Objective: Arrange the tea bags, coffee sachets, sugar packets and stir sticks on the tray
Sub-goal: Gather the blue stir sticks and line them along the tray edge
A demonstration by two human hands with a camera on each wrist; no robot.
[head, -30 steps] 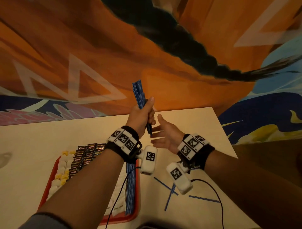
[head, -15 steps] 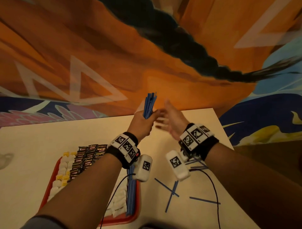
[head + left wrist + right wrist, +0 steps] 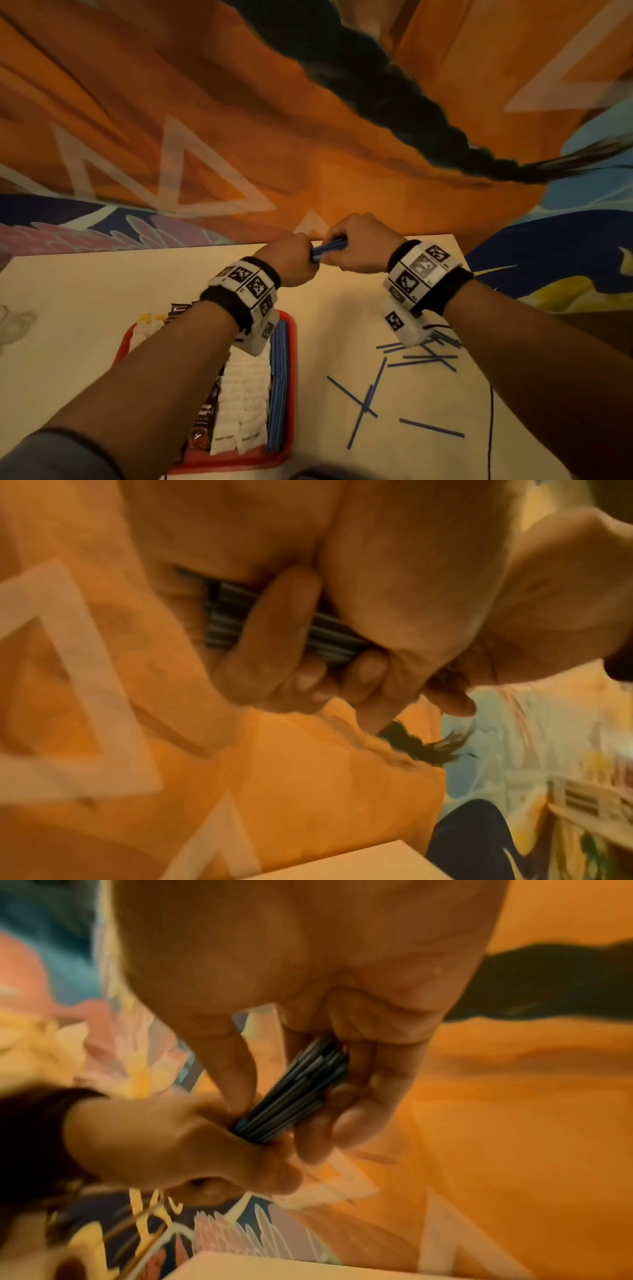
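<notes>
A bundle of blue stir sticks (image 3: 328, 247) lies roughly level above the table's far edge, its long axis running left to right between both fists. The left hand (image 3: 290, 260) wraps one end, the right hand (image 3: 359, 242) the other. Only the right wrist view shows the fingers (image 3: 356, 1112) curled under the sticks (image 3: 294, 1093). Loose sticks (image 3: 363, 404) lie scattered near the table's right edge, beside the red tray (image 3: 291, 377).

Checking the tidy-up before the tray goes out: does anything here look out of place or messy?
Yes. Loose blue stir sticks lie scattered and crossed on the table, right of the red tray, unlike the neat row in it. Both hands hold one more bundle.
</notes>
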